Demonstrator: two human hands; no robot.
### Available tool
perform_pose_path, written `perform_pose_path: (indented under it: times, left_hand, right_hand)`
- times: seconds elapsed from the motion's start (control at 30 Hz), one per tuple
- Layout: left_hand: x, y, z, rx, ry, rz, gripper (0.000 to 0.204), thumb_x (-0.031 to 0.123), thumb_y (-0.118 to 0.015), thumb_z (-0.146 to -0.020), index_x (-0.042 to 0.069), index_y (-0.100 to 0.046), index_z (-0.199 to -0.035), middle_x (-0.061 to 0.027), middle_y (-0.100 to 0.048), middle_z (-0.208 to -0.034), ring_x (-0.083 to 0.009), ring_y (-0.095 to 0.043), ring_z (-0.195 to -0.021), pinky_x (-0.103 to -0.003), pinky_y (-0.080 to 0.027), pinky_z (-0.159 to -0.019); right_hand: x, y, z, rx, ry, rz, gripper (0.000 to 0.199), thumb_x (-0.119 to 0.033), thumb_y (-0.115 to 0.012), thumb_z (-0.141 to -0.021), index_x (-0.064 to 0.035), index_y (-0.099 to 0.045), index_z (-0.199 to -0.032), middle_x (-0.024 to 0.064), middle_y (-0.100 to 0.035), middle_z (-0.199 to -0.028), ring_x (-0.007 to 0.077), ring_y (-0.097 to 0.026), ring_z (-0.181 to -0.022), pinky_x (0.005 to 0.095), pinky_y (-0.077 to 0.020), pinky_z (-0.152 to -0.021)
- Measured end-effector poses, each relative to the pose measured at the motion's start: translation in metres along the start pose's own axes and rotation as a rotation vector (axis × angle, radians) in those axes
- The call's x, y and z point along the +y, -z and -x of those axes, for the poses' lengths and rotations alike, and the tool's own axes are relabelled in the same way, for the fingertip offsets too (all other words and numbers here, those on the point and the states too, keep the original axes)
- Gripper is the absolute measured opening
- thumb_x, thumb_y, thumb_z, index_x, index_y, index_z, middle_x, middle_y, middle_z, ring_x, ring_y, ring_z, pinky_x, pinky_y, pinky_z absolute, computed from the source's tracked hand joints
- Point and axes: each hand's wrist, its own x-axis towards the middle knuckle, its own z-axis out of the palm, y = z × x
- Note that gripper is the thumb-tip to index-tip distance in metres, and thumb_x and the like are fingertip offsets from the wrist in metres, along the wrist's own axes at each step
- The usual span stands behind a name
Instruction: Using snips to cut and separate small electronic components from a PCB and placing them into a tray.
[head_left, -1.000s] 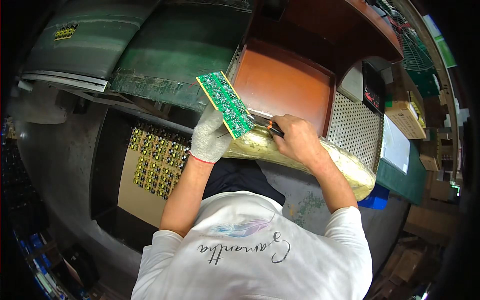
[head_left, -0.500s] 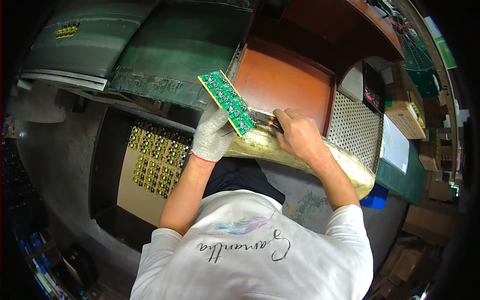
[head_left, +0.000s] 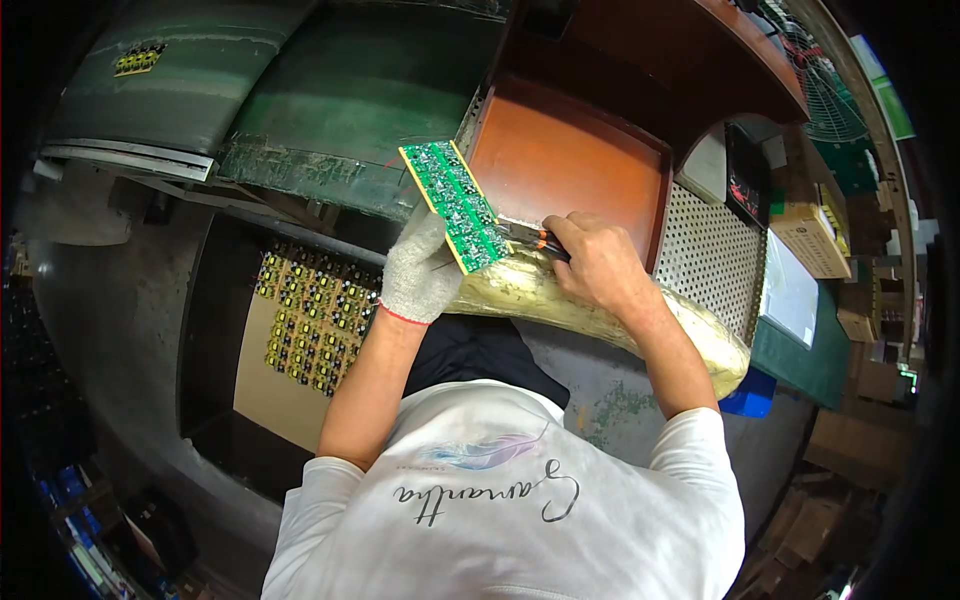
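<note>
Table before me: grey, worn, paint patchy. Gold-wrapped padded rim along its near edge, my right forearm resting on it. Orange-brown tray set on table beyond rim, perforated metal plate just beside tray on right. Blue bin at right edge.

Person, seen from above. White short-sleeved T-shirt; across the upper back a cursive line of dark lettering with a pale feather motif in blue and pink above it. Sleeves end above the elbow, forearms bare. Left hand: knitted work glove, speckled light grey, with a thin red edging at the cuff (fit is snug at the wrist). Right hand: no glove, bare to the sleeve.
</note>
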Motion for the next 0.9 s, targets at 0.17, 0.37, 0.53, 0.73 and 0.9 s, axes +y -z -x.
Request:
perform_pose_path:
  times: [0.17,0.37,0.53,0.73,0.9]
  left_hand:
    - [0.002,0.001,0.002,0.026,0.02,0.043,0.053,0.023,-0.064,-0.111,0.007,-0.049,-0.159,-0.0123,-0.067,-0.136,-0.0284,-0.07,-0.124,-0.048,-0.057,-0.11]
    - [0.003,0.0,0.002,0.0,0.007,0.021,0.054,0.023,-0.065,-0.11,0.007,-0.048,-0.159,-0.0112,-0.067,-0.136,-0.0277,-0.07,-0.124,-0.048,-0.057,-0.111]
    - [0.001,0.001,0.002,0.013,0.005,0.031,0.05,0.022,-0.066,-0.11,0.007,-0.052,-0.156,-0.0108,-0.068,-0.134,-0.0267,-0.07,-0.124,-0.048,-0.057,-0.11]
    - [0.003,-0.004,0.002,0.017,0.01,0.001,0.044,0.022,-0.067,-0.11,0.007,-0.056,-0.15,-0.0101,-0.069,-0.133,-0.0257,-0.07,-0.123,-0.047,-0.057,-0.109]
    - [0.002,-0.002,0.002,0.026,0.013,0.008,0.045,0.022,-0.068,-0.11,0.005,-0.056,-0.15,-0.0108,-0.069,-0.131,-0.0261,-0.07,-0.122,-0.046,-0.057,-0.11]
  right_hand:
    - [0.002,-0.005,-0.003,-0.018,0.008,-0.048,0.036,-0.01,-0.074,-0.083,-0.0023,-0.072,-0.118,0.019,-0.073,-0.095,0.0426,-0.073,-0.093,0.0517,-0.0601,-0.084]
    - [-0.005,-0.007,-0.019,0.068,-0.049,-0.047,0.033,-0.009,-0.074,-0.084,-0.002,-0.072,-0.117,0.0192,-0.073,-0.095,0.0425,-0.073,-0.093,0.0521,-0.0597,-0.084]
    - [-0.005,-0.005,-0.021,0.036,-0.04,-0.005,0.032,-0.009,-0.073,-0.085,-0.0017,-0.071,-0.116,0.0196,-0.073,-0.096,0.0427,-0.073,-0.092,0.0528,-0.0594,-0.084]
    - [-0.007,-0.001,-0.023,0.033,-0.031,0.029,0.031,-0.01,-0.072,-0.086,-0.0014,-0.071,-0.116,0.02,-0.073,-0.095,0.0428,-0.073,-0.092,0.0533,-0.0594,-0.084]
    - [-0.004,0.0,-0.023,0.001,-0.037,0.007,0.032,-0.01,-0.072,-0.085,-0.0015,-0.072,-0.117,0.0206,-0.073,-0.096,0.0433,-0.073,-0.092,0.0535,-0.0595,-0.083]
